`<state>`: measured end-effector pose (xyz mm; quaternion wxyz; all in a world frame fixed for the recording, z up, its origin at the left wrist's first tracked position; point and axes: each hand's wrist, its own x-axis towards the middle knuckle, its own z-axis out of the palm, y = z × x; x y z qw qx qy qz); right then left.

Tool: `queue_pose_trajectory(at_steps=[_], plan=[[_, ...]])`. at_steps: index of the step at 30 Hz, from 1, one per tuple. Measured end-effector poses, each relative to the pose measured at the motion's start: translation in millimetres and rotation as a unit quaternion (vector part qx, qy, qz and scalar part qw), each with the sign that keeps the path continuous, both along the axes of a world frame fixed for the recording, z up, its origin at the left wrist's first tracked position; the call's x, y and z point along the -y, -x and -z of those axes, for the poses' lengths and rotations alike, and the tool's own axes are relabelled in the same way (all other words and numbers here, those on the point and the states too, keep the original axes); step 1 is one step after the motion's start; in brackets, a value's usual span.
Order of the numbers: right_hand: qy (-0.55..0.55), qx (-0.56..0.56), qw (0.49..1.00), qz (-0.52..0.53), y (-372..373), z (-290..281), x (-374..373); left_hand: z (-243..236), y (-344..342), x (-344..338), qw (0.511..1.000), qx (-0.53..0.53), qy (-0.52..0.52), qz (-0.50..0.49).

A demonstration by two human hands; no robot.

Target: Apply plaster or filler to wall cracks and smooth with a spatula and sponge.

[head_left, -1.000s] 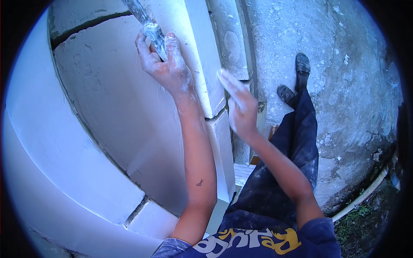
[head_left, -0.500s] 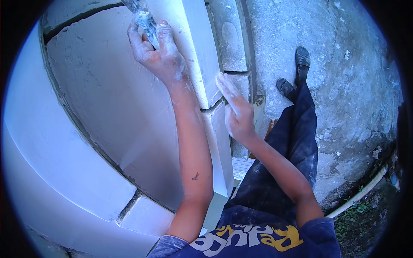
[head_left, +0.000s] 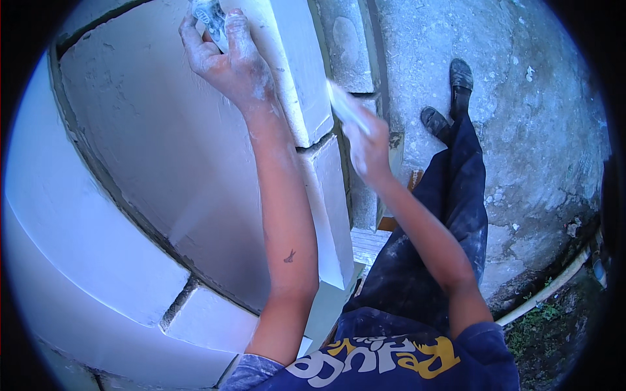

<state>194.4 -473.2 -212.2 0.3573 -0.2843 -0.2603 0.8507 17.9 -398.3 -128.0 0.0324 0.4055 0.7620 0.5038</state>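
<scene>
My left hand [head_left: 228,55], dusted white, is closed around the handle of a plaster-caked hand tool [head_left: 210,16] near the top edge. The tool's far end lies outside the picture. This hand is over the smooth grey recessed panel, close to a white-coated block [head_left: 287,65]. At the right edge of that block is my right hand [head_left: 365,140], its fingers pointing up and left. They are whitened and smeared by motion, so whether anything is in them does not show. A second coated block [head_left: 326,208] stands below the first, with a dark joint between.
More white blocks [head_left: 98,228] curve along the left. Rough grey blocks [head_left: 349,49] line the right side of the wall. A concrete floor [head_left: 521,117] spreads at right, where my shoes [head_left: 461,75] and legs show. A pale pipe [head_left: 548,290] runs at lower right beside weeds.
My left hand has shifted slightly up and left with the tool, more of which is now out of view. My right hand has moved up along the block's edge and is now blurred.
</scene>
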Motion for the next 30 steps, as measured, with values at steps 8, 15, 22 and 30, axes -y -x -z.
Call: queue_pose_trajectory(at_steps=[8,15,22,30], plan=[[-0.011,-0.002,0.999,0.031,19,8,-28,9,3,-8,0.996,0.068,-0.054,-0.023],[0.077,0.045,0.996,-0.019,-71,26,-2,-10,-32,4,0.967,-0.247,0.069,-0.002],[-0.037,0.138,0.989,-0.046,-78,-3,-74,29,-236,128,0.957,0.078,0.254,-0.117],[-0.221,0.212,0.93,-0.204,-61,2,-21,79,-246,195,0.904,0.304,0.132,-0.271]])
